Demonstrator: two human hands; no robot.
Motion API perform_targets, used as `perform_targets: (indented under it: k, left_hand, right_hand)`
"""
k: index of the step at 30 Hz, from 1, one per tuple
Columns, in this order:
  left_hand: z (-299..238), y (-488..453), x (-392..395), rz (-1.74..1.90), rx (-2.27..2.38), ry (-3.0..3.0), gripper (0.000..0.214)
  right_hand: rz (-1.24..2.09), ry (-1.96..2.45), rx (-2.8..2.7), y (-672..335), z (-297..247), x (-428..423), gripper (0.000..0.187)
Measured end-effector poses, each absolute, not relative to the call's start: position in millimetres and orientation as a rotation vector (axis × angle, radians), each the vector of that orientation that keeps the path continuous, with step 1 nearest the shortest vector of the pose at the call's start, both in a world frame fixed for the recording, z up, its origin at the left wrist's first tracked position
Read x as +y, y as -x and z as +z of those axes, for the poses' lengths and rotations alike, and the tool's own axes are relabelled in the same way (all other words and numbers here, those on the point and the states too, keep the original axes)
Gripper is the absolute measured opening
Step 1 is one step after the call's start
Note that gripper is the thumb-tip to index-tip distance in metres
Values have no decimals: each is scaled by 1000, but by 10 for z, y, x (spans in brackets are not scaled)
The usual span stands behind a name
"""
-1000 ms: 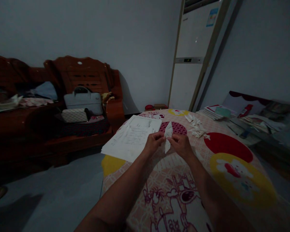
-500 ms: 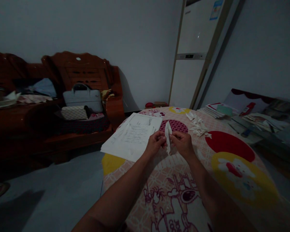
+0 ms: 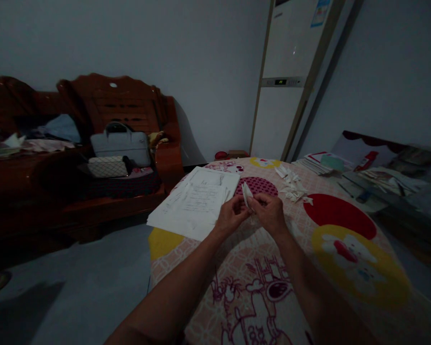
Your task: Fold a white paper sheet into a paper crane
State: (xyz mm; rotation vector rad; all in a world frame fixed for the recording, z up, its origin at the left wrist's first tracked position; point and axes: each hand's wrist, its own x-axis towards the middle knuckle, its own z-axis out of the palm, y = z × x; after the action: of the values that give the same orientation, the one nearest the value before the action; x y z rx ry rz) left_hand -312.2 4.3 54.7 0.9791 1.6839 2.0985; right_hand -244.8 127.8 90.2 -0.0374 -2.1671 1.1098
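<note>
A narrow folded strip of white paper [image 3: 246, 192] is pinched between my two hands above the table. My left hand [image 3: 232, 214] grips it from the left with curled fingers. From the right, my right hand [image 3: 269, 211] presses thumb and fingers on it, close against the left. The paper's pointed upper end sticks up past the fingers; its lower part is hidden by them. To the left lies a stack of printed white sheets [image 3: 204, 196]. A heap of small folded paper pieces [image 3: 292, 184] lies beyond my right hand.
The round table wears a patterned cloth [image 3: 266, 306]. A wooden armchair [image 3: 111, 103] at left holds a grey bag [image 3: 120, 147] and a quilted white purse [image 3: 107, 166]. Behind stands a tall white air conditioner [image 3: 278, 115]. Papers [image 3: 314, 164] and a red item [image 3: 367, 160] lie at right.
My hands have come closer together, and the right has moved left over the paper. Less of the strip shows now; its lower end has gone behind my fingers. The view has shifted slightly.
</note>
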Motion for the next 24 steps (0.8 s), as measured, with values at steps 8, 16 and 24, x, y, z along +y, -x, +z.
perform_targets:
  k: [8,16,24]
  left_hand:
    - [516,3135,6,2013,1793,-1114,41]
    - [485,3150,17,2037,1711,-1081,43]
    - [552,3136,38,2141,1455,-923,42]
  right_hand:
    - [1050,60,-2137,2409,953,1247,33]
    - [1121,91,-2140,2429,913,1278,28]
    - [1233,86,-2125,2441,935,1310,31]
